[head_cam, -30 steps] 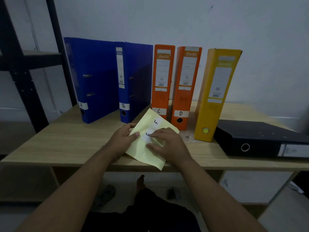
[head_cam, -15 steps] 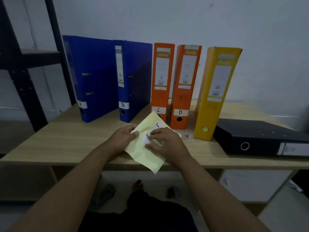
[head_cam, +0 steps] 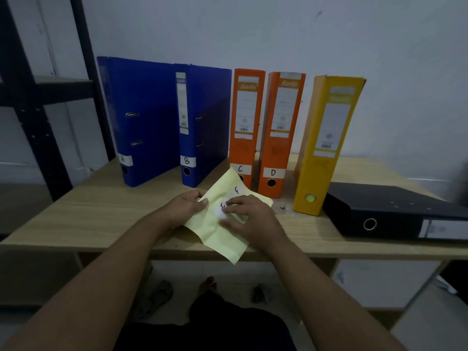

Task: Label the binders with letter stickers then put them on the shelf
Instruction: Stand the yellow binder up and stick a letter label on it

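A pale yellow sticker sheet lies at the table's front edge, an F sticker near its top. My left hand pinches the sheet's left edge. My right hand rests on the sheet and its fingertips pinch a white sticker that is partly lifted. Behind stand two blue binders marked A and B, two orange binders marked C and D, and an unmarked yellow binder. A black binder lies flat at the right.
The wooden table stands against a pale wall. A dark metal shelf frame rises at the left. Under the table I see my feet and sandals on the floor.
My right fingertips have worked at the white sticker, which now curls up off the sheet. The sheet has shifted slightly; the left hand keeps its hold.
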### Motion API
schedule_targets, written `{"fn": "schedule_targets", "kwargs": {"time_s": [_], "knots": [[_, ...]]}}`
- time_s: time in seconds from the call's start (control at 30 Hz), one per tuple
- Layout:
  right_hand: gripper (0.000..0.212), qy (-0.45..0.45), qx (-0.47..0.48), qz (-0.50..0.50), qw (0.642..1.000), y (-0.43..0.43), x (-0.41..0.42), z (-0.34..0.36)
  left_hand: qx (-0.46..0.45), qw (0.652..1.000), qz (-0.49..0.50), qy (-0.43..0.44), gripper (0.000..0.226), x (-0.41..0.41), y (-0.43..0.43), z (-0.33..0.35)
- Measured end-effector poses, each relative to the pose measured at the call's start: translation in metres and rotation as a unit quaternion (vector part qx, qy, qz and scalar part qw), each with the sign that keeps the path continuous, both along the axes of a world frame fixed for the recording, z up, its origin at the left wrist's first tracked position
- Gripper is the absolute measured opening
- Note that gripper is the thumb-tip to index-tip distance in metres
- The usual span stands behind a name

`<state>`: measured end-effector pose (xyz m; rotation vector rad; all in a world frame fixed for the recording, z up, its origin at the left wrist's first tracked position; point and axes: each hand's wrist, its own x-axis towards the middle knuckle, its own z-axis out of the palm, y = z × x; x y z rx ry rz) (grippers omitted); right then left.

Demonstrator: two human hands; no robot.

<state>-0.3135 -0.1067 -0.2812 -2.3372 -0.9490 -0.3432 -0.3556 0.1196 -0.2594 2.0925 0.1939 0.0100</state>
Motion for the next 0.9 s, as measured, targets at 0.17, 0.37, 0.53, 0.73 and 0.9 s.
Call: {"fn": "schedule_targets", "kwargs": {"time_s": [0.17, 0.37, 0.53, 0.73, 0.9], "knots": [[0.032, -0.023, 0.006, -0.001, 1.000, 0.001, -0.003, 0.000, -0.025, 1.000, 0.016, 0.006, 0.029, 0.002, 0.002, -0.001], [0.029, -0.037, -0.008, 0.002, 0.999, 0.001, -0.007, -0.001, 0.000, 1.000, 0.026, 0.016, 0.032, 0.004, -0.006, 0.001], [0.019, -0.015, -0.001, -0.002, 1.000, 0.004, -0.002, -0.004, 0.018, 0.999, 0.030, -0.016, 0.020, 0.005, -0.012, -0.004], [0.007, 0.043, 0.027, -0.023, 0.998, 0.005, 0.005, -0.006, 0.056, 0.993, 0.050, -0.087, 0.013, -0.001, -0.025, -0.019], [0.008, 0.079, 0.031, -0.033, 0.996, 0.008, 0.009, -0.006, 0.045, 0.993, 0.047, -0.097, 0.015, -0.005, -0.025, -0.016]]}}
